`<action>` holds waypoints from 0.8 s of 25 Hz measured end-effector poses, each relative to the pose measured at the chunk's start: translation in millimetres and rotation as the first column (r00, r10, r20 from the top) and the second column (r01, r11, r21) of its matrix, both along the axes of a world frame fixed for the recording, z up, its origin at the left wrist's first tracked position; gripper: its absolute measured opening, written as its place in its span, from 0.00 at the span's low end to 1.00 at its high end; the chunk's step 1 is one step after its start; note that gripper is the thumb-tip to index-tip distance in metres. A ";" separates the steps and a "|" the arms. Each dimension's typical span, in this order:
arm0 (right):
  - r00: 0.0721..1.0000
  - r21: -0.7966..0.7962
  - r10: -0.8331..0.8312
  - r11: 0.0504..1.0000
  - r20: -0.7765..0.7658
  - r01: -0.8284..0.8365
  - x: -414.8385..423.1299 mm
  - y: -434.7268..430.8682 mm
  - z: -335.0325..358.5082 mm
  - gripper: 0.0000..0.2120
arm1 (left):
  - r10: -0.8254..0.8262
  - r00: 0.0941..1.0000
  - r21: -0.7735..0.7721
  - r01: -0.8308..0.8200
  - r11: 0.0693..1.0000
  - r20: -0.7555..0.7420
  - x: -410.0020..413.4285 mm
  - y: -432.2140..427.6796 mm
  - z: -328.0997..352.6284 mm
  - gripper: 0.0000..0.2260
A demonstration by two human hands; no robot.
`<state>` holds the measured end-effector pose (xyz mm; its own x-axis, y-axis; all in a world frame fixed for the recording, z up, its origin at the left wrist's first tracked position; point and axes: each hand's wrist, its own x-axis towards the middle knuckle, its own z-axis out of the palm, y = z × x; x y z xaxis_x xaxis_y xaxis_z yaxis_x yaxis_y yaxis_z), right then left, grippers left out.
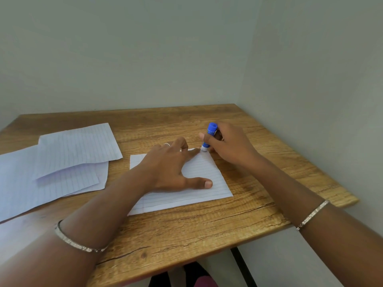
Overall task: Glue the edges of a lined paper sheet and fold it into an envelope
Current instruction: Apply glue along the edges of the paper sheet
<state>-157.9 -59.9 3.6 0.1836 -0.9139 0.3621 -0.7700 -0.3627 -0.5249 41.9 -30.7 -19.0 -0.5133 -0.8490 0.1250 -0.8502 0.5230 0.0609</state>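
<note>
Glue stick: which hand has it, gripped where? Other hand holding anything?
Right hand grips the glue stick around its mid barrel, blue end up, white tip on the lined sheet's far corner. Left hand grips nothing; it presses flat on that sheet.

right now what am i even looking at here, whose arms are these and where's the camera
There is no machine here: a camera worn on a person's head looks down at their own two bare arms. On the wooden table lies a lined paper sheet. The left hand presses flat on it to keep it steady. The right hand grips a blue glue stick, its white tip down at the sheet's far corner. More loose lined sheets lie overlapping to the left.
</note>
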 end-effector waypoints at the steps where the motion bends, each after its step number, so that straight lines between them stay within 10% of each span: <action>1: 1.000 0.000 0.003 1.000 -0.008 -0.003 -0.3 0.9 0.4 0.19 | 0.002 1.000 -0.008 -0.002 1.000 0.000 -0.2 -0.2 -0.4 0.51; 20: 0.993 0.020 0.041 0.999 -0.114 -0.039 -22.9 45.4 -1.9 0.19 | 0.025 0.999 -0.021 -0.025 0.999 0.030 -2.5 -2.0 1.3 0.54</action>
